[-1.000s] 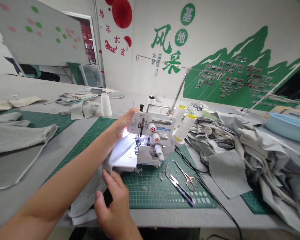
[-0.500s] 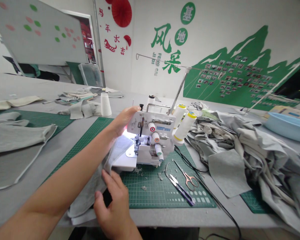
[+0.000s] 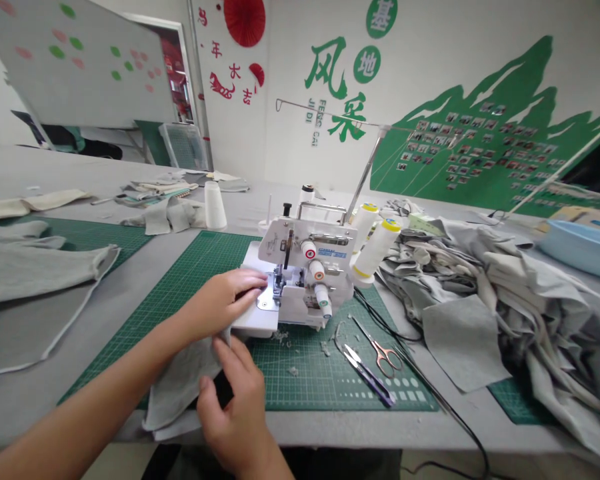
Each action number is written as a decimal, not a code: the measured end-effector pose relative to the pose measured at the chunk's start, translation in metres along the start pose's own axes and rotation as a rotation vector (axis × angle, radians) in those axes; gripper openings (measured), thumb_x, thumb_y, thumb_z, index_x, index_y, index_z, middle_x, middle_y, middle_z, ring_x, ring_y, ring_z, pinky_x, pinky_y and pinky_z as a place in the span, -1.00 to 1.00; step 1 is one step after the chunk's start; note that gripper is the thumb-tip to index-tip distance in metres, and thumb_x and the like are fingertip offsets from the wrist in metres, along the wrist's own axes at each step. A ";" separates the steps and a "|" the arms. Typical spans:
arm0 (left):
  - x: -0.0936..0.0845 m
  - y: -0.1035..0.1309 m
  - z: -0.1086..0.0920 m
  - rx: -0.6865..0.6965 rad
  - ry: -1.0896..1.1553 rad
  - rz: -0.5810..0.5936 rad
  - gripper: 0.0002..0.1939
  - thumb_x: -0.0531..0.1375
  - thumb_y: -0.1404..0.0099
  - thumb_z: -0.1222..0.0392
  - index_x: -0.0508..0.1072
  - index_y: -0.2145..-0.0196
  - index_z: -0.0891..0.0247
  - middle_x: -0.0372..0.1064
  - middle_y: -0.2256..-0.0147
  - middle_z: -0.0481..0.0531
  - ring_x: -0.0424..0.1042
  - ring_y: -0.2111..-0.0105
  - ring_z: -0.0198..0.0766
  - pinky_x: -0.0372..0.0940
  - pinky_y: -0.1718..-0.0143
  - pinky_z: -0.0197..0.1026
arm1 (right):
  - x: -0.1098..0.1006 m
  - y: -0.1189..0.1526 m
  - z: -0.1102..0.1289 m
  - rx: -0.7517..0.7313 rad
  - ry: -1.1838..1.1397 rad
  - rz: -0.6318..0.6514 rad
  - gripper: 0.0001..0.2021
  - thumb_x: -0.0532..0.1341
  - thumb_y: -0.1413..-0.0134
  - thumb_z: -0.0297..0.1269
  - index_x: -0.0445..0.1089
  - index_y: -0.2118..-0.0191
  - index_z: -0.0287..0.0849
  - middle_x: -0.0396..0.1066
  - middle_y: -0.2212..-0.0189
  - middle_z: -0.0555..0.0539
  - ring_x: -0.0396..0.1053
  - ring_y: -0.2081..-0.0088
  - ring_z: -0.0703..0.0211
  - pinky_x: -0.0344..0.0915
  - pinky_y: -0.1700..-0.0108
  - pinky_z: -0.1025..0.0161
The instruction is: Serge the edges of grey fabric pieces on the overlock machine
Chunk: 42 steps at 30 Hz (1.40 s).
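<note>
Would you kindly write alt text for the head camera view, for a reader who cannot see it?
A person's left hand presses grey fabric flat at the needle of a white overlock sewing machine, while the right hand pinches the cloth's near edge. Rose-gold scissors lie on the green cutting mat, beside a heap of grey fabric pieces.

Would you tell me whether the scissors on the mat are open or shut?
Shut: the scissors lie with blades together.
</note>
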<state>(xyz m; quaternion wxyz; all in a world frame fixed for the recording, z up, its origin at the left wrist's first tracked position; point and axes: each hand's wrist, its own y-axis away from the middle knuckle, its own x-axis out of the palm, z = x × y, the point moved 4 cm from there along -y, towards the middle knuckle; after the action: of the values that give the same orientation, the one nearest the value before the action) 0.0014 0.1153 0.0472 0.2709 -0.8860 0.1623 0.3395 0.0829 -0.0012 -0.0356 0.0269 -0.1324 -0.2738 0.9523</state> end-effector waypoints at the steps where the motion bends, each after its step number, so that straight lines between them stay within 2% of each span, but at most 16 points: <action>1: 0.003 0.004 -0.001 0.027 -0.022 0.033 -0.68 0.14 -0.31 0.02 0.61 0.12 0.15 0.56 0.03 0.05 0.47 -0.03 -0.04 0.28 -0.15 -0.03 | -0.001 0.001 0.000 -0.004 0.005 -0.007 -0.48 0.19 -0.03 -0.42 0.43 -0.16 -0.28 0.46 -0.11 -0.24 0.42 -0.16 0.01 0.33 -0.23 0.15; 5: 0.010 0.015 -0.004 0.160 -0.141 0.101 -0.67 0.08 -0.41 0.08 0.56 0.00 0.13 0.50 -0.07 0.04 0.42 -0.11 -0.08 0.25 -0.20 -0.01 | -0.008 0.009 0.002 -0.020 0.011 -0.063 -0.52 0.17 -0.06 -0.44 0.45 -0.13 -0.20 0.49 -0.08 -0.20 0.45 -0.13 0.01 0.38 -0.19 0.11; 9: 0.012 0.031 -0.010 0.244 -0.199 0.113 -0.66 0.10 -0.42 0.13 0.49 -0.08 0.07 0.45 -0.12 0.02 0.38 -0.15 -0.08 0.21 -0.23 0.03 | -0.015 0.019 -0.001 -0.013 0.000 -0.098 -0.56 0.16 -0.07 -0.44 0.48 -0.09 -0.11 0.52 -0.05 -0.16 0.48 -0.09 0.00 0.44 -0.13 0.10; 12: 0.013 0.041 -0.015 0.205 -0.198 0.100 -0.57 0.13 -0.39 0.11 0.37 -0.19 0.09 0.38 -0.18 0.06 0.36 -0.17 -0.06 0.24 -0.22 0.01 | -0.019 0.024 -0.004 0.006 -0.022 -0.108 -0.57 0.16 -0.08 -0.44 0.49 -0.08 -0.08 0.53 -0.03 -0.14 0.50 -0.06 0.01 0.46 -0.11 0.12; 16: 0.015 0.044 -0.020 0.148 -0.229 0.071 -0.50 0.23 -0.30 0.02 0.39 -0.15 0.19 0.25 -0.25 0.17 0.31 -0.19 0.03 0.25 -0.22 0.03 | -0.021 0.023 -0.004 0.039 -0.092 -0.069 -0.58 0.13 -0.10 -0.44 0.51 -0.06 -0.09 0.55 0.00 -0.11 0.51 -0.04 0.03 0.46 -0.09 0.13; 23: 0.024 0.044 -0.024 0.228 -0.342 0.082 -0.42 0.24 -0.28 -0.05 0.36 -0.20 0.19 0.33 -0.19 0.18 0.32 -0.16 0.08 0.22 -0.20 0.13 | -0.026 0.023 0.000 0.009 -0.131 -0.129 -0.62 0.10 -0.12 -0.46 0.52 0.01 -0.09 0.58 0.13 -0.10 0.55 0.10 0.06 0.49 0.04 0.20; 29: 0.032 0.049 -0.034 0.183 -0.429 0.038 -0.35 0.28 -0.23 -0.13 0.36 -0.20 0.18 0.30 -0.22 0.21 0.30 -0.17 0.14 0.22 -0.17 0.16 | -0.026 0.036 -0.018 0.130 -0.115 -0.224 -0.81 0.12 -0.21 -0.40 0.50 0.28 -0.10 0.53 0.38 -0.03 0.50 0.35 0.16 0.43 0.28 0.31; 33: 0.041 0.051 -0.038 0.145 -0.480 0.000 -0.27 0.28 -0.20 -0.21 0.36 -0.21 0.24 0.29 -0.23 0.27 0.27 -0.19 0.19 0.22 -0.16 0.20 | -0.026 0.042 -0.026 0.223 -0.158 -0.262 -0.78 0.10 -0.28 -0.31 0.42 0.38 -0.15 0.47 0.47 -0.03 0.44 0.41 0.18 0.38 0.35 0.33; 38: 0.049 0.050 -0.041 0.088 -0.524 -0.032 -0.22 0.31 -0.16 -0.24 0.35 -0.22 0.26 0.25 -0.25 0.30 0.23 -0.21 0.23 0.20 -0.17 0.26 | -0.024 0.045 -0.032 0.260 -0.208 -0.258 -0.76 0.10 -0.32 -0.24 0.41 0.36 -0.17 0.43 0.47 -0.02 0.39 0.43 0.20 0.35 0.37 0.35; 42: 0.050 0.050 -0.044 0.089 -0.514 -0.027 -0.24 0.31 -0.16 -0.23 0.34 -0.20 0.23 0.25 -0.25 0.30 0.22 -0.23 0.25 0.21 -0.15 0.29 | -0.025 0.051 -0.036 0.238 -0.268 -0.310 -0.83 0.07 -0.36 -0.27 0.38 0.21 -0.15 0.44 0.39 -0.03 0.45 0.35 0.18 0.42 0.32 0.33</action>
<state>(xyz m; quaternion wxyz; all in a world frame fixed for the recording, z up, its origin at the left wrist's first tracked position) 0.0367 0.0437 0.0216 0.3463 -0.7599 0.0912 0.5424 0.1174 -0.0286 -0.0857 0.1515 0.0428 -0.1779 0.9714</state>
